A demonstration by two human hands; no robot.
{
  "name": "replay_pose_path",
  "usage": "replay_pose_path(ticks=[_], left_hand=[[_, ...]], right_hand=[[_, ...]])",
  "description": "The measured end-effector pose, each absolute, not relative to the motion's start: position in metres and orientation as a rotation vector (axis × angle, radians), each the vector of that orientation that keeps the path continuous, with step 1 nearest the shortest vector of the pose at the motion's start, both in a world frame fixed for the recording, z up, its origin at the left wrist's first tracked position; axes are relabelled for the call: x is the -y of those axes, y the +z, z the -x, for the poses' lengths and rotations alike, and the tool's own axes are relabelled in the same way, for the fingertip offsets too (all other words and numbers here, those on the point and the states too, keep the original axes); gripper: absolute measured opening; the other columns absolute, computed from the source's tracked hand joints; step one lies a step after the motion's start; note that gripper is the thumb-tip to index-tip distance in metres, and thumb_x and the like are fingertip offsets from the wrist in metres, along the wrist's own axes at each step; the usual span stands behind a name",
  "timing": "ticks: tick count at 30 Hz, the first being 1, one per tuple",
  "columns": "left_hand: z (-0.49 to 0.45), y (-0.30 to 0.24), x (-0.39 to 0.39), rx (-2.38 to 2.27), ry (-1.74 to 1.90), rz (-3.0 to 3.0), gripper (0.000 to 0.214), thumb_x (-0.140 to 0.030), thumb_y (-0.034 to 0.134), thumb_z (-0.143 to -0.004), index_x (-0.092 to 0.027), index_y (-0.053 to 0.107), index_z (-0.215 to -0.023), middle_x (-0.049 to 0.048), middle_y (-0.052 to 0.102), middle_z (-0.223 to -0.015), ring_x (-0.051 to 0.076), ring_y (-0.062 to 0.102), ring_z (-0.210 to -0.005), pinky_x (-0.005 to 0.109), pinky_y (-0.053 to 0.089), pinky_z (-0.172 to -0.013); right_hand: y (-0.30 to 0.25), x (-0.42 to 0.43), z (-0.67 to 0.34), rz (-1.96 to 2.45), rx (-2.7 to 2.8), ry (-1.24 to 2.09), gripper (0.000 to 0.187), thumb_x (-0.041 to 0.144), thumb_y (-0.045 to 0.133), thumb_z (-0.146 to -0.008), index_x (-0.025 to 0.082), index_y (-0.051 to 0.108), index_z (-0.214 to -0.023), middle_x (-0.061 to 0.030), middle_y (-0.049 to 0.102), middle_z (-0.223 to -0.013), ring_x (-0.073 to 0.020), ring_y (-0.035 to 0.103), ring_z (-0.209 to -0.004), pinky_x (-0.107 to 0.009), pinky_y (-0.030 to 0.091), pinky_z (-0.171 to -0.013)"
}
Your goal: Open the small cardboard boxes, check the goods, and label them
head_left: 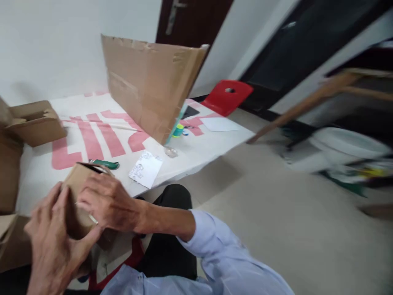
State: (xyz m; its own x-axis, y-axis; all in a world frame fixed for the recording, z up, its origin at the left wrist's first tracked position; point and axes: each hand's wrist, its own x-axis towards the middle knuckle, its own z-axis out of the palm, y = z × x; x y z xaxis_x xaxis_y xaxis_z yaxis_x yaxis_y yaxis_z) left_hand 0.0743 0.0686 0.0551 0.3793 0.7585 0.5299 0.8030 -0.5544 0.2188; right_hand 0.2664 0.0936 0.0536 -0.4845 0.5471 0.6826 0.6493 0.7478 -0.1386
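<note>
Brown cardboard box, held at the near edge of the bench, is clasped by the left hand, presumably as a brace for the right hand, whose curled grip hides whether a slim pale strip is pinched. Beyond, a green-handled tool is laid within reach.

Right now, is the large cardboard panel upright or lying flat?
Upright: the large cardboard panel rises above the table and hides part of the dark door behind it.
</note>
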Motion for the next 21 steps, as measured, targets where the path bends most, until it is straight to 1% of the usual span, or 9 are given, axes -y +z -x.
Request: replay_pose_path(ticks=[2, 4, 7, 10, 12, 14, 16, 19, 21], left_hand=[[-0.081, 0.056, -0.064, 1.441, -0.914, 2.535, 0.093, -0.049, 0.077, -0.081, -0.027, 0.036, -0.163, 0.0195, 0.05, -0.161, 0.048, 0.054, -0.138, 0.071, 0.043, -0.112], [-0.087, 0.058, -0.061, 1.481, -0.895, 2.54, 0.092, -0.045, 0.079, -0.08, -0.027, 0.037, -0.161, 0.0188, 0.051, -0.161, 0.045, 0.053, -0.139, 0.067, 0.043, -0.113], [-0.091, 0.06, -0.059, 1.537, -0.886, 2.538, 0.093, -0.043, 0.081, -0.078, -0.027, 0.038, -0.159, 0.0176, 0.05, -0.161, 0.043, 0.052, -0.14, 0.066, 0.042, -0.114], [-0.091, 0.061, -0.058, 1.562, -0.887, 2.549, 0.094, -0.041, 0.082, -0.076, -0.026, 0.039, -0.158, 0.0178, 0.05, -0.161, 0.044, 0.05, -0.14, 0.066, 0.041, -0.115], [-0.091, 0.061, -0.057, 1.567, -0.889, 2.559, 0.093, -0.04, 0.082, -0.076, -0.026, 0.039, -0.158, 0.0182, 0.05, -0.161, 0.043, 0.05, -0.14, 0.065, 0.04, -0.115], [-0.091, 0.061, -0.057, 1.563, -0.895, 2.562, 0.092, -0.04, 0.081, -0.077, -0.025, 0.039, -0.158, 0.0187, 0.05, -0.161, 0.043, 0.05, -0.14, 0.065, 0.04, -0.115], [-0.091, 0.06, -0.057, 1.554, -0.904, 2.563, 0.094, -0.041, 0.082, -0.077, -0.025, 0.038, -0.158, 0.0192, 0.05, -0.161, 0.044, 0.05, -0.141, 0.065, 0.04, -0.115], [-0.09, 0.059, -0.057, 1.557, -0.907, 2.564, 0.096, -0.042, 0.084, -0.076, -0.026, 0.037, -0.159, 0.0193, 0.049, -0.161, 0.044, 0.049, -0.142, 0.066, 0.04, -0.115], [-0.088, 0.059, -0.057, 1.568, -0.9, 2.563, 0.098, -0.042, 0.085, -0.075, -0.026, 0.037, -0.159, 0.0192, 0.049, -0.162, 0.044, 0.049, -0.142, 0.066, 0.04, -0.115]], right_hand=[[0.05, -0.09, -0.268, 0.897, 2.1, -0.076, 0.022, 0.02, 0.053, -0.107, 0.019, 0.068, -0.092, -0.0079, 0.07, -0.095, -0.0225, 0.062, -0.1, -0.04, 0.05, -0.097], [0.051, -0.088, -0.271, 0.913, 2.019, 0.02, 0.024, 0.018, 0.05, -0.107, 0.019, 0.067, -0.089, -0.0079, 0.069, -0.092, -0.0223, 0.062, -0.093, -0.04, 0.052, -0.092], [0.056, -0.084, -0.276, 0.878, 1.984, 0.083, 0.026, 0.016, 0.048, -0.107, 0.02, 0.066, -0.088, -0.0074, 0.068, -0.09, -0.0215, 0.061, -0.088, -0.038, 0.053, -0.087], [0.062, -0.079, -0.281, 0.811, 2.02, 0.059, 0.022, 0.017, 0.049, -0.107, 0.019, 0.068, -0.095, -0.0087, 0.069, -0.094, -0.0219, 0.062, -0.091, -0.038, 0.054, -0.089], [0.063, -0.077, -0.284, 0.796, 2.061, 0.016, 0.015, 0.019, 0.055, -0.105, 0.018, 0.07, -0.101, -0.0107, 0.071, -0.1, -0.0236, 0.063, -0.095, -0.04, 0.055, -0.091], [0.061, -0.077, -0.284, 0.821, 2.095, -0.019, 0.011, 0.02, 0.06, -0.102, 0.018, 0.071, -0.105, -0.0118, 0.071, -0.104, -0.025, 0.063, -0.097, -0.042, 0.056, -0.092], [0.058, -0.08, -0.282, 0.846, 2.11, -0.043, 0.012, 0.018, 0.06, -0.102, 0.019, 0.072, -0.102, -0.0112, 0.072, -0.102, -0.0246, 0.063, -0.097, -0.042, 0.056, -0.093], [0.058, -0.082, -0.275, 0.834, 2.089, -0.044, 0.021, 0.014, 0.056, -0.103, 0.02, 0.071, -0.09, -0.0087, 0.071, -0.093, -0.0223, 0.063, -0.091, -0.04, 0.056, -0.089], [0.063, -0.079, -0.273, 0.803, 2.006, 0.061, 0.022, 0.013, 0.056, -0.102, 0.021, 0.069, -0.087, -0.007, 0.069, -0.09, -0.0205, 0.064, -0.087, -0.037, 0.057, -0.084]])
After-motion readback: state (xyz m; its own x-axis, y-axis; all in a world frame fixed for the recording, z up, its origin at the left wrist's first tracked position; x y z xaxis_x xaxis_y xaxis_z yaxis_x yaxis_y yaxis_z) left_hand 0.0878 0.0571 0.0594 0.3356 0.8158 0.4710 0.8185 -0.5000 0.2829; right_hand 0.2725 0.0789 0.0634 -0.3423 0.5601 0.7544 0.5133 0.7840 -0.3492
